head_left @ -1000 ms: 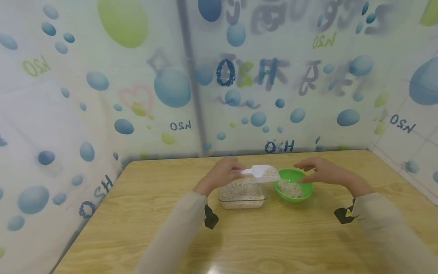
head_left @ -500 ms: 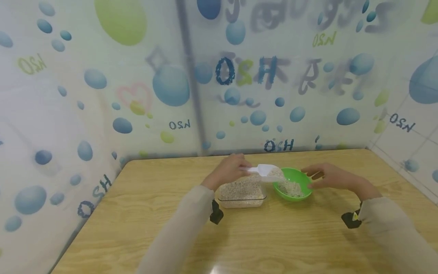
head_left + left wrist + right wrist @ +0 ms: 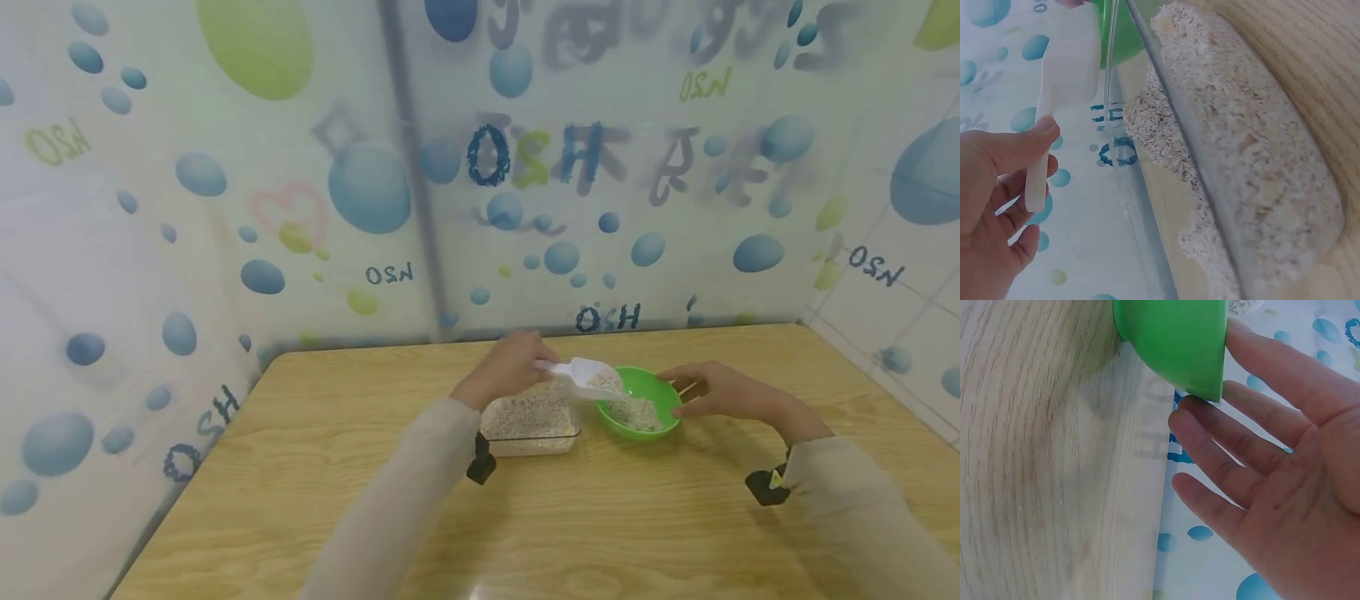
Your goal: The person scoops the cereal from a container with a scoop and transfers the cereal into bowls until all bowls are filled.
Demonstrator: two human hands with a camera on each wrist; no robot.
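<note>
Well, scoop (image 3: 1063,78) — white, smooth (flakes (image 3: 606,382) inside)

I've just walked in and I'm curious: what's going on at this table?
A person is handling dry, oat-like flakes with a scoop. Their left hand grips the white scoop by its handle, its front end over the left side of a green bowl. Some flakes are in the scoop, and more lie in the bowl. The right hand is at the bowl's right side, fingertips at the rim. A clear container of flakes stands just left of the bowl.
</note>
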